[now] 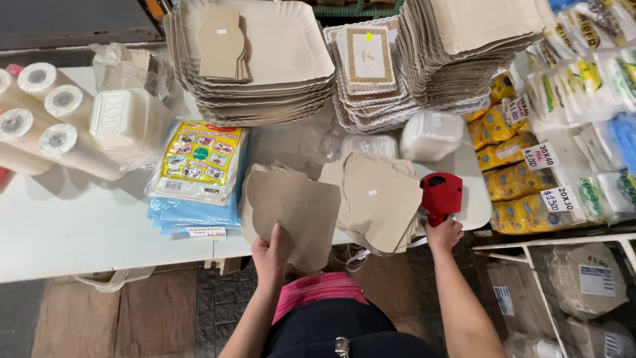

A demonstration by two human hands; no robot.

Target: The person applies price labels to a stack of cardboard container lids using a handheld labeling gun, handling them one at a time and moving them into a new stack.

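Observation:
My left hand grips the near edge of a stack of brown cardboard pieces lying on the white table. My right hand holds a red price-label gun at the right edge of a second, fanned pile of brown cardboard pieces. A small white sticker shows on the top piece of that pile. A strip of label tape hangs down below the pile near the table's front edge.
Tall stacks of square paper plates and patterned trays stand at the back. Rolls of film lie left, a packet of bags beside them, foam boxes and shelves of packaged bags right.

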